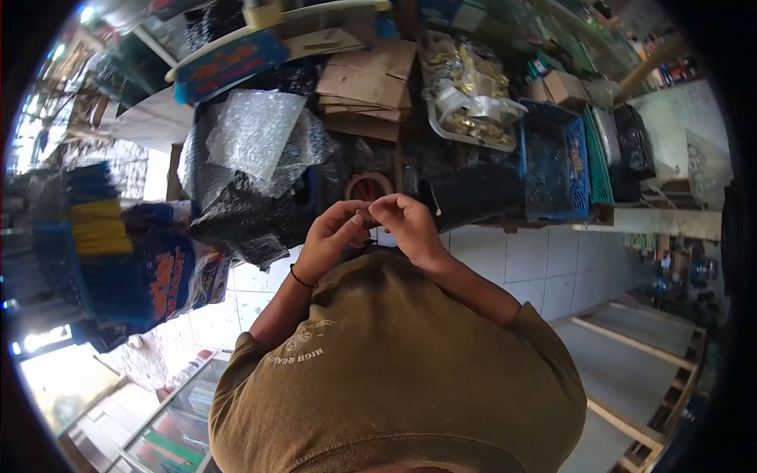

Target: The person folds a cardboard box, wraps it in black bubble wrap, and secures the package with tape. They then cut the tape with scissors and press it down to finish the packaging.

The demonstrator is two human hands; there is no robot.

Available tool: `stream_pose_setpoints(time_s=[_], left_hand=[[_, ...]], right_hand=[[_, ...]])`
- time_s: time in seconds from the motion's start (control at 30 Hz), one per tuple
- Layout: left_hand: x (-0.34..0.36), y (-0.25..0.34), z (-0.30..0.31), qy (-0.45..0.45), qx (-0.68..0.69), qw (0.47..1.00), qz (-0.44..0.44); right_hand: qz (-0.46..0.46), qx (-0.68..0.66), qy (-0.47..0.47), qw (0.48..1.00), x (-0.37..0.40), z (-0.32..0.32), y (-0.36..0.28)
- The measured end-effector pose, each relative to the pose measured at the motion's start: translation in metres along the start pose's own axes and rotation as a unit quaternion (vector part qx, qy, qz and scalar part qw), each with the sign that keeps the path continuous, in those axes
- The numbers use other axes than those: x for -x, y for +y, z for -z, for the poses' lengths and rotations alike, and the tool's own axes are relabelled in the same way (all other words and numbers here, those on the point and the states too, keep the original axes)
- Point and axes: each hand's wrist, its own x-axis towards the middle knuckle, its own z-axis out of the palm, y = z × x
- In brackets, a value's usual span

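My left hand (330, 236), with a dark band on its wrist, and my right hand (408, 223) meet fingertip to fingertip just above my chest. Together they pinch a small thin item (369, 214) that is too small to identify. My olive-brown shirt (394, 370) fills the lower part of the view. Just beyond the fingers a reddish ring-shaped roll (367, 186) lies among dark plastic bags.
A cluttered stall lies ahead: bubble wrap (252, 130), flattened cardboard (371, 79), a tray of gold-coloured bagged goods (469, 87), a blue crate (556, 162), and printed blue sacks (158, 268) on the left. White floor tiles (536, 260) and a wooden frame (631, 347) are at the right.
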Motion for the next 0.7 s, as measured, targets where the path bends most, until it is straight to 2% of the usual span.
stream_pose_setpoints(time_s=[0.1,0.17,0.2,0.27,0.3,0.37,0.43,0.5,0.57,0.63,0.7], left_hand=[[-0.008,-0.004,-0.013,-0.026,-0.07,0.997,0.018],[-0.016,-0.007,-0.02,-0.048,-0.192,0.98,-0.024],[-0.018,-0.007,-0.026,-0.056,-0.194,0.979,-0.019],[-0.024,-0.003,-0.04,0.008,-0.167,0.982,0.085],[-0.029,-0.009,-0.04,0.003,-0.168,0.982,0.089],[-0.042,-0.02,-0.036,0.048,-0.271,0.961,-0.001],[-0.051,-0.022,-0.039,0.062,-0.264,0.963,0.005],[-0.061,-0.011,-0.049,0.052,-0.406,0.906,-0.111],[-0.071,-0.006,-0.069,0.061,-0.416,0.904,-0.076],[-0.085,-0.011,-0.089,0.056,-0.509,0.845,-0.155],[-0.104,-0.016,-0.113,0.069,-0.523,0.83,-0.18]], right_hand=[[-0.029,0.037,0.054,0.997,0.007,0.013,0.004],[-0.028,0.025,0.069,0.997,0.013,0.023,0.006],[-0.025,0.015,0.073,0.997,0.017,0.027,0.007],[0.002,0.015,0.1,0.995,0.025,0.036,0.005],[0.031,0.019,0.117,0.992,0.028,0.042,0.004],[0.037,-0.01,0.129,0.991,0.031,0.058,0.003],[0.043,-0.036,0.138,0.989,0.035,0.08,-0.001],[0.05,-0.102,0.159,0.981,0.038,0.108,-0.006],[0.093,-0.055,0.179,0.978,0.036,0.141,0.003],[0.091,-0.042,0.185,0.978,0.032,0.171,0.004],[0.07,-0.059,0.17,0.981,0.025,0.196,0.004]])
